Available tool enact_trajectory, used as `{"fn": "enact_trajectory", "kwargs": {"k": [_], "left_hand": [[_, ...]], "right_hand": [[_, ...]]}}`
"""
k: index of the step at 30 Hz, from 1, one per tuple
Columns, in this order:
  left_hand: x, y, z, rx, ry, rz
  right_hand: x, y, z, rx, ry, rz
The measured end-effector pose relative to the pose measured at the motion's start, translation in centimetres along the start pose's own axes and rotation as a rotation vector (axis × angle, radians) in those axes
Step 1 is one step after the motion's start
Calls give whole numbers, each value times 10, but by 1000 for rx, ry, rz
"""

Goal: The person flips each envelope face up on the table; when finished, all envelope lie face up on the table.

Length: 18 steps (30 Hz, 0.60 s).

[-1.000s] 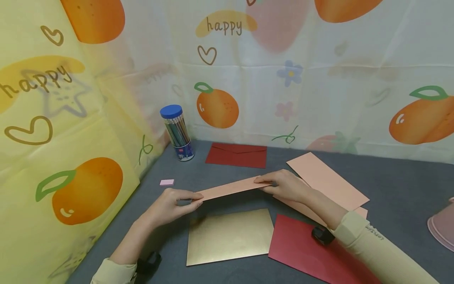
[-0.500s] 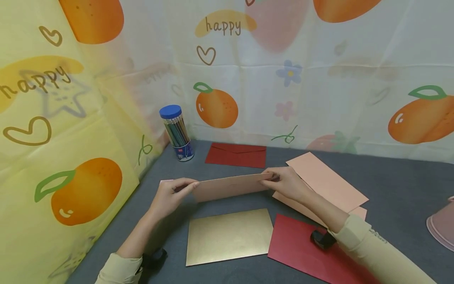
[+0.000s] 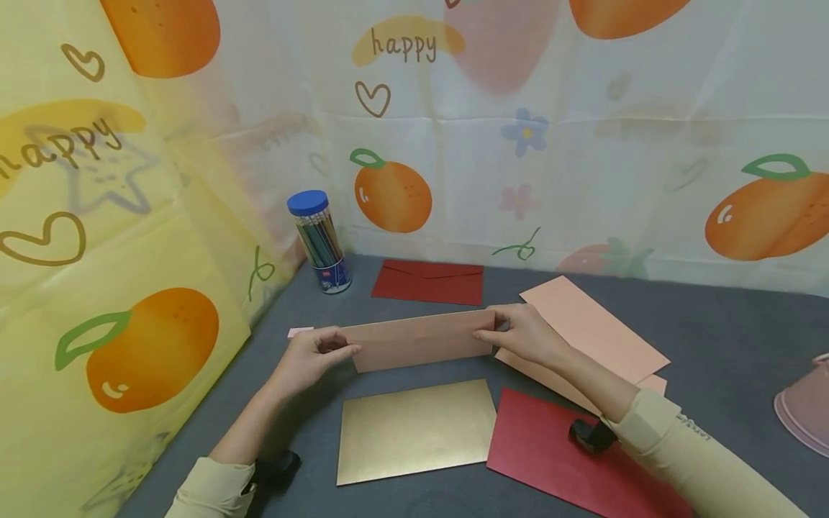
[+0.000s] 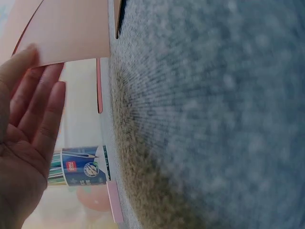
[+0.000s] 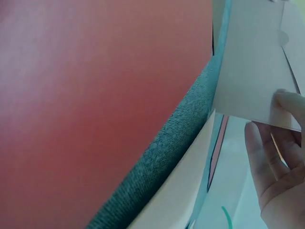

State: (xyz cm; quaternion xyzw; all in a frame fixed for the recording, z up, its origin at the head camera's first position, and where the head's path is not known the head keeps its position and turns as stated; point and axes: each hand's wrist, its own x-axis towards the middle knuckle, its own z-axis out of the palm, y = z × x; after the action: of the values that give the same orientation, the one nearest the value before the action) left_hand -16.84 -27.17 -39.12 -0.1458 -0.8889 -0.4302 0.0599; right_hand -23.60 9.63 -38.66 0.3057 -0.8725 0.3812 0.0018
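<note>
A pale pink envelope (image 3: 417, 344) is held upright above the table, its long side across. My left hand (image 3: 309, 361) pinches its left end between thumb and fingers. The right end is in the grip of my right hand (image 3: 527, 337). Both wrist views show the flap line on the envelope (image 4: 71, 33), thumbs on the near face and fingers behind. Below it lies a gold envelope (image 3: 417, 432), flat on the table. Partly under my right forearm is a large red envelope (image 3: 550, 453). Two more pink envelopes (image 3: 592, 324) overlap behind my right hand.
A darker red envelope (image 3: 429, 282) lies at the back by the printed curtain. A blue-lidded tub of pencils (image 3: 319, 241) stands at the back left. A small pink eraser-like block (image 3: 299, 332) is beside my left hand. A pink object (image 3: 806, 399) sits at the right edge.
The envelope has turned from nearly flat to upright, its broad face now toward me. My left hand has moved slightly up and left; my grip stays at both ends.
</note>
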Motion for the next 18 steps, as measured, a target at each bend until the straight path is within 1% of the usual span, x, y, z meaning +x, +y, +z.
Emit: {"fn": "enact_trajectory", "kwargs": {"k": [1,3,7,10,12,14,18], "left_hand": [[0,-1,0,11,-20,-18],[0,-5,0,30,-63,-34],[1,-11,1,65,-147,-30],[1,-13,1,79,-179,-25],[2,-12,2,82,-178,-37],[2,-11,2,70,-159,-67],[3,-9,2,33,-76,-182]], "right_hand": [[0,1,0,-10,-8,10],[-1,2,0,-30,-27,22],[-1,7,4,-40,-74,41],[-1,10,7,-42,-115,42],[-1,11,8,-49,-130,40],[-2,10,8,-44,-131,36],[-2,8,10,-10,-99,71]]}}
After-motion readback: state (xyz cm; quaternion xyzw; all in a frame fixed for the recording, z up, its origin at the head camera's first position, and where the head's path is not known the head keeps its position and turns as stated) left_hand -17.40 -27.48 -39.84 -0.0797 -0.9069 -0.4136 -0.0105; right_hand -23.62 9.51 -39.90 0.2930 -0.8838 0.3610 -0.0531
